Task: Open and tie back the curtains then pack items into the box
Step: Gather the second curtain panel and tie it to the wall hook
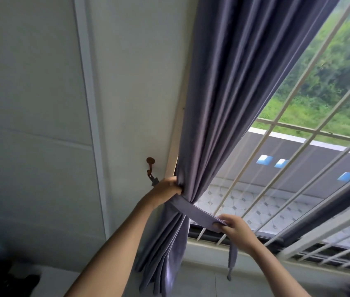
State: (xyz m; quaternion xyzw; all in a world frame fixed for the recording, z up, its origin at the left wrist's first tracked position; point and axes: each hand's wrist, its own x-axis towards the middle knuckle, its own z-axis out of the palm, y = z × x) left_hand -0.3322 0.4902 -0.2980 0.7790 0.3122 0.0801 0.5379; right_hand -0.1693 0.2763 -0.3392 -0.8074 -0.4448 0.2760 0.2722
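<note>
The curtain (223, 103) is a plain greyish purple, and the tie-back band (199, 213) around it matches. Left of the curtain, the wall (30, 93) is off-white with a reddish-brown hook (150, 166). Right of it, the window bars (277, 123) are cream against green foliage (330, 71).

Both forearms and hands (166, 187) are bare, no sleeves showing.

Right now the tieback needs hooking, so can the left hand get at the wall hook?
Probably yes: the left hand grips the curtain just beside the brown wall hook, with only bare wall between them.
</note>
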